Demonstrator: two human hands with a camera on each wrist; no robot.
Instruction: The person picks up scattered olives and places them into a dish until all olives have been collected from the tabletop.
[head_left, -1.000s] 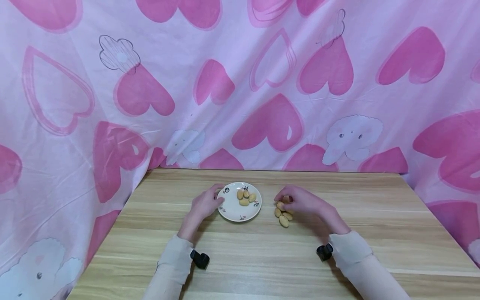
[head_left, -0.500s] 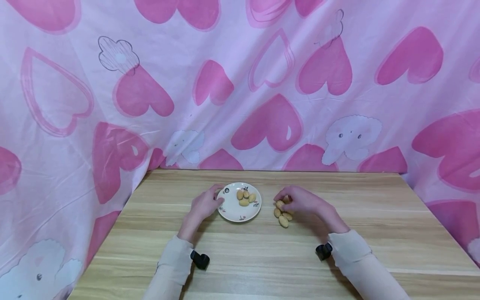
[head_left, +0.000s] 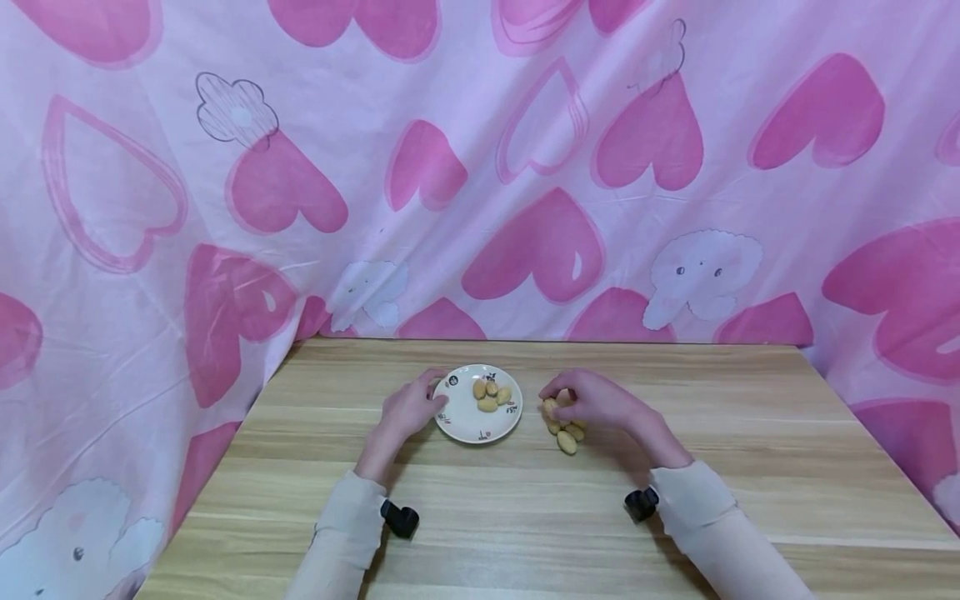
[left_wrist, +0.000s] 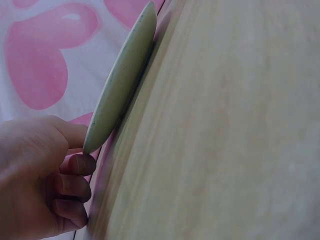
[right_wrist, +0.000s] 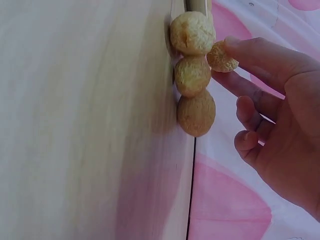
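Note:
My left hand [head_left: 407, 410] grips the near-left rim of a white patterned plate [head_left: 459, 423], thumb on one side and fingers at the edge. In the left wrist view the plate [left_wrist: 120, 80] shows edge-on, with the curled fingers [left_wrist: 74, 186] at its rim. Several tan, oval walnuts [head_left: 488, 405] lie on the plate. To its right, my right hand [head_left: 603, 402] pinches one walnut [right_wrist: 223, 57] between thumb and fingertips, just off a small group of walnuts [head_left: 567, 442] on the table. The hand partly hides that group in the head view.
Both hands work over a light wood table [head_left: 510, 517]. A pink curtain with hearts [head_left: 536, 250] hangs right behind its far edge and along the left. Small black wrist cameras [head_left: 400, 519] sit on both cuffs. Bare wood separates the plate from the walnut group.
My right hand has moved slightly left, toward the plate, with the pinched walnut drawn off the group. My left hand and the plate have stayed in place.

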